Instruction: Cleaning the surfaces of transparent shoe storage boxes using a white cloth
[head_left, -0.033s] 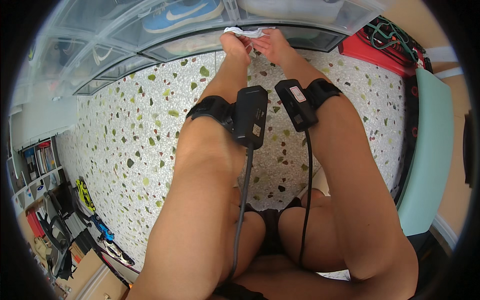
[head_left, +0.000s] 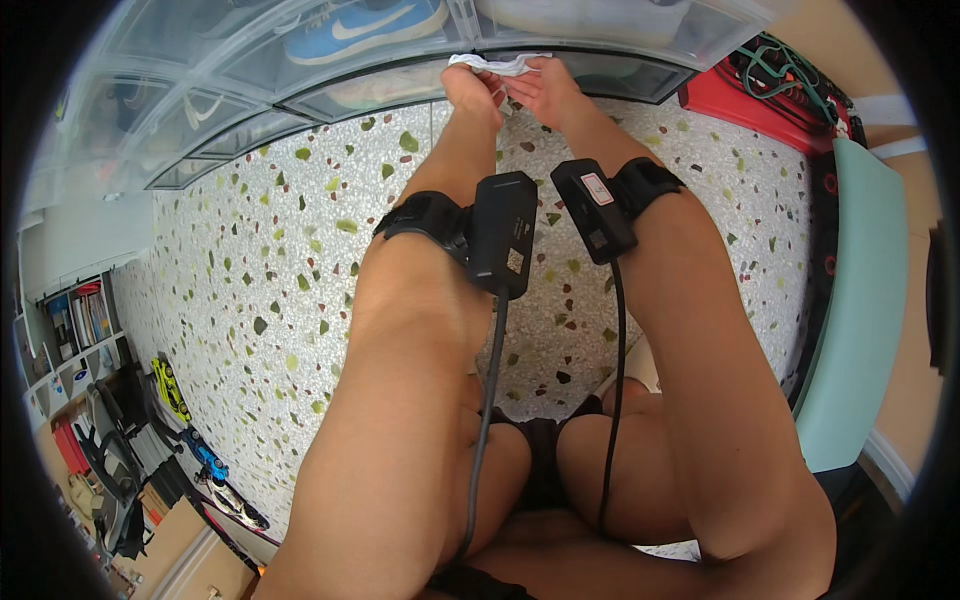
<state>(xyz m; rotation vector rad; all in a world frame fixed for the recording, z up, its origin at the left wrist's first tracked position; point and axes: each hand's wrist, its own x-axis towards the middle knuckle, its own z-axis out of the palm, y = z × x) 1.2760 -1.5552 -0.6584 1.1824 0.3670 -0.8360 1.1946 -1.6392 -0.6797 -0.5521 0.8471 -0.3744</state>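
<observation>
Hardly anything has moved since the earlier frame: from where I stand, both hands and the white cloth (head_left: 512, 67) sit where they were, save perhaps a hair's shift of the whole view. The cloth, thin and crumpled, is stretched sideways at the foot of the clear shoe boxes (head_left: 385, 85), just by their dark lower frame; whether it touches the plastic I can't tell. The left hand (head_left: 470, 92) pinches one end, fingers curled in; the right hand (head_left: 543, 92) pinches the other end between thumb and fingers, its longer fingers reaching underneath toward the left. Gripping both ends seems to keep so limp a thing spread between them. Both arms reach out long, since the person sits or squats well back from the boxes. Strapped on the forearms are a left black box (head_left: 502, 235) and a right black box (head_left: 595, 210), their cables trailing toward the body, clear of the fingers. Around them runs the speckled floor (head_left: 270, 250); farther right, a red case (head_left: 745, 108) keeps tangled cords gathered, and toy cars (head_left: 170, 390) stand lined up off left, out of the way
</observation>
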